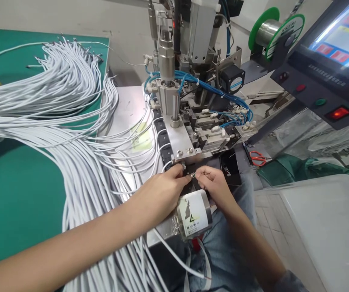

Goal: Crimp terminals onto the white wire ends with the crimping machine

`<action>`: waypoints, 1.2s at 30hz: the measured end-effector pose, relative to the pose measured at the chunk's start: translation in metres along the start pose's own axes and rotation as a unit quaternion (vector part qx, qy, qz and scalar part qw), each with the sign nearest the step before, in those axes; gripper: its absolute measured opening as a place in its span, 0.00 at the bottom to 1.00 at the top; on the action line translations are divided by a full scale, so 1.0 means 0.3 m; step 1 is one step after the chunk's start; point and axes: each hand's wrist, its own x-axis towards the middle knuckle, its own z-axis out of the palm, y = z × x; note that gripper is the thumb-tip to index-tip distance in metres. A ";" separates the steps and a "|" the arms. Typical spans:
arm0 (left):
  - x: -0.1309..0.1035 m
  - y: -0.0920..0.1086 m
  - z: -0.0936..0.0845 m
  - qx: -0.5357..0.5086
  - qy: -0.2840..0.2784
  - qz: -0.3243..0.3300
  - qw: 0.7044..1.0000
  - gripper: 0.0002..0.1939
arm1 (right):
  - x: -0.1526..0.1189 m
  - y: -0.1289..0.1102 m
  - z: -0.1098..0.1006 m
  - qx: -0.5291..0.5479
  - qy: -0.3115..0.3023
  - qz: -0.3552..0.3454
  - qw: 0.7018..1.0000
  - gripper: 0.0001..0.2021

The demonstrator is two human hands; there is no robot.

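My left hand (pixel 168 188) is closed in a pinch at the front of a metal bench machine (pixel 177 138), on what looks like the end of a white cable. Facing it, my right hand (pixel 213 182) has its thumb and fingertips pressed together on thin wire ends (pixel 194 175) that show between the two hands. Fingers hide most of this small part. White cables (pixel 162 148) run into black slotted holders (pixel 164 140) along the machine's left side. Just below my hands sits a metal cylinder with a white label (pixel 194 215).
A thick bundle of white cables (pixel 80 174) spreads over the green table (pixel 19 202). At the right are a solder wire spool (pixel 267 32), a control panel with a screen (pixel 341 44), red-handled scissors (pixel 258 158) and a pale plastic bin (pixel 329 215).
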 end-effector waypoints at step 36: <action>-0.013 0.060 -0.111 0.207 -0.085 -0.056 0.973 0.10 | -0.044 -0.004 -0.004 -0.157 0.080 -0.117 0.977 0.11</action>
